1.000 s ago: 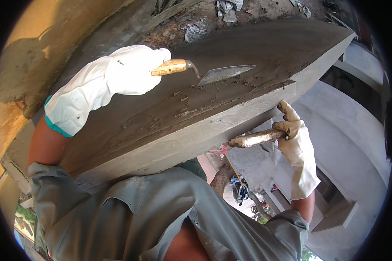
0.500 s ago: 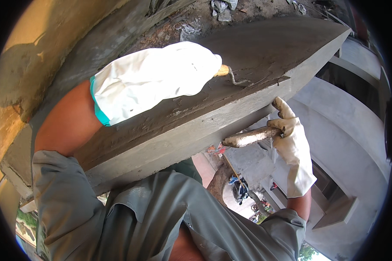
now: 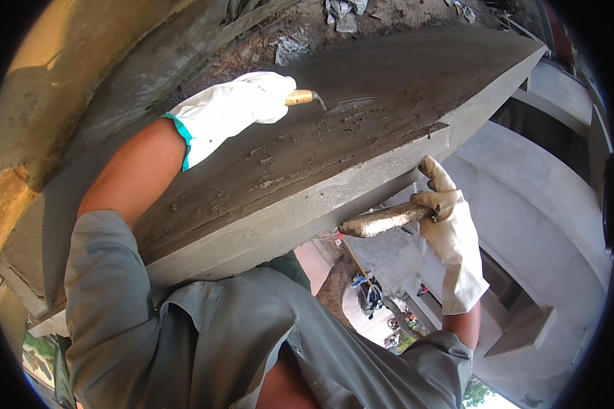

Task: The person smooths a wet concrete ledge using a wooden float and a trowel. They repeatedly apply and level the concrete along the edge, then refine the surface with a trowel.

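My left hand [image 3: 235, 109], in a white glove with a teal cuff, grips the wooden handle of a trowel [image 3: 334, 103] whose blade lies flat on wet grey mortar atop a concrete ledge [image 3: 389, 102]. My right hand [image 3: 449, 225], also in a white glove, holds a mortar-caked wooden handle [image 3: 382, 219] pressed up against the ledge's outer edge [image 3: 307, 204]. What the handle belongs to is hidden under the ledge.
Rubble and torn scraps [image 3: 341, 13] lie beyond the ledge at the top. A rough wall face [image 3: 61, 88] runs along the left. Far below, past the edge, are a building's concrete canopies [image 3: 546, 204], a paved yard and parked motorbikes [image 3: 375, 293].
My left hand has pulled back left along the ledge, then moved right again, with the trowel blade sliding over the wet mortar. The right hand has stayed at the ledge edge.
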Demonstrator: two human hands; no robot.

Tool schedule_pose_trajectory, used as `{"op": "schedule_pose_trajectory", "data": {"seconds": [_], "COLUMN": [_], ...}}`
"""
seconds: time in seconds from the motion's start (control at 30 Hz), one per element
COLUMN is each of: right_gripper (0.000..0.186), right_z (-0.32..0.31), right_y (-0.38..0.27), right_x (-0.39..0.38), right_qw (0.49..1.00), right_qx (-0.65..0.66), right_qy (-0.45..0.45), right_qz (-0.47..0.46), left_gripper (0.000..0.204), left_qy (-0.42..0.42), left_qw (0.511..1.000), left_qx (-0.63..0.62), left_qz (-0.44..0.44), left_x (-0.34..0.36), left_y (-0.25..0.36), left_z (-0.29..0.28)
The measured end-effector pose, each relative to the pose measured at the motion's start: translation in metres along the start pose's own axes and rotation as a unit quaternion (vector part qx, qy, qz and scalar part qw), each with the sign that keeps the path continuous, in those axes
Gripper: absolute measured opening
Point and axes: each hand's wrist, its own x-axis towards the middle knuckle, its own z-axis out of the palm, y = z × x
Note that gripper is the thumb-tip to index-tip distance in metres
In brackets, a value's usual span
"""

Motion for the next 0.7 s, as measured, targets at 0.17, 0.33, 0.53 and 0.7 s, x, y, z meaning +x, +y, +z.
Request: {"op": "schedule_pose_trajectory", "data": {"seconds": [0.17,0.33,0.53,0.7], "right_gripper": [0.054,0.054,0.059,0.062], "right_z": [0.000,-0.002,-0.002,-0.002], "right_y": [-0.001,0.000,-0.001,-0.001], "right_x": [0.000,0.000,0.002,0.002], "right_qw": [1.000,1.000,1.000,1.000], "right_qx": [0.001,-0.001,-0.009,0.017], "right_qy": [0.003,-0.007,-0.004,-0.007], "right_qz": [-0.006,0.002,0.002,0.024], "left_gripper": [0.024,0.027,0.008,0.010], "left_qy": [-0.005,-0.109,-0.082,-0.046], "left_qw": [0.969,0.984,0.974,0.983], "left_qx": [-0.224,-0.108,-0.191,-0.170], "left_qz": [-0.106,-0.085,-0.086,-0.045], "left_x": [0.009,-0.014,0.050,0.109], "left_y": [0.009,0.025,0.038,0.056], "left_z": [0.010,-0.032,-0.030,-0.012]}}
